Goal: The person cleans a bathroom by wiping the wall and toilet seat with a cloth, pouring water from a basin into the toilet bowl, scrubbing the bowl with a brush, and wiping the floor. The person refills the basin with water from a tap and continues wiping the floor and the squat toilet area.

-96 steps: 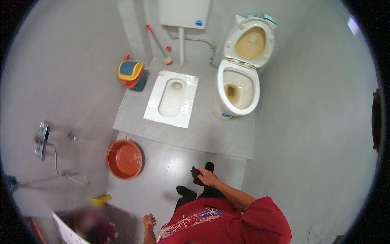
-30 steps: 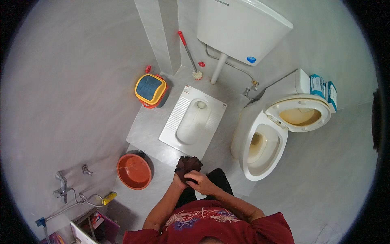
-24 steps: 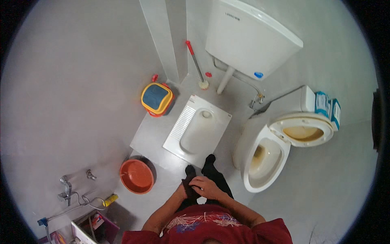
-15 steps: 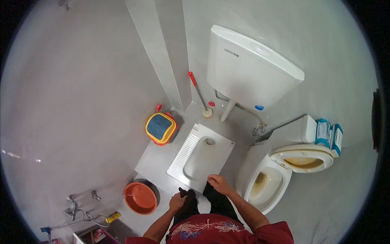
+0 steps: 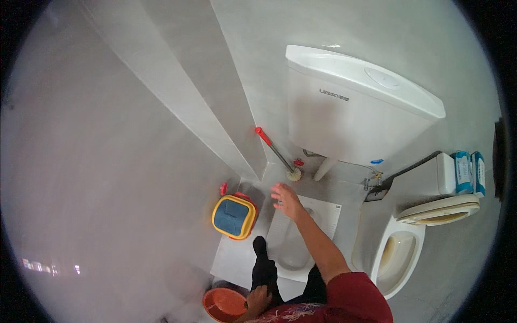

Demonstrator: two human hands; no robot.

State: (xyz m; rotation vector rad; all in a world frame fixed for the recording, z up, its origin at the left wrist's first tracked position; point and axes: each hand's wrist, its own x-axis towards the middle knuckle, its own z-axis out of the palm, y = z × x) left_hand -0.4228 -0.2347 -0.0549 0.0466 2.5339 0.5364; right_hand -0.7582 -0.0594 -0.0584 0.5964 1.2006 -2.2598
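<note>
Right hand (image 5: 287, 201) is hovering spread-fingered over the white ceramic squat pan (image 5: 291, 247), perhaps for balancing; whether left hand (image 5: 259, 298) is gripping, I cannot tell.

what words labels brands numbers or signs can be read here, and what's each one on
Wall tank: one short line of dark lettering on its front; not copied out here.
Blue sticker low on that tank: any print is too small to read.
Blue-and-white packs: print too small and blurred to read.
Squat toilet: small corner mark, too small to read.
</note>
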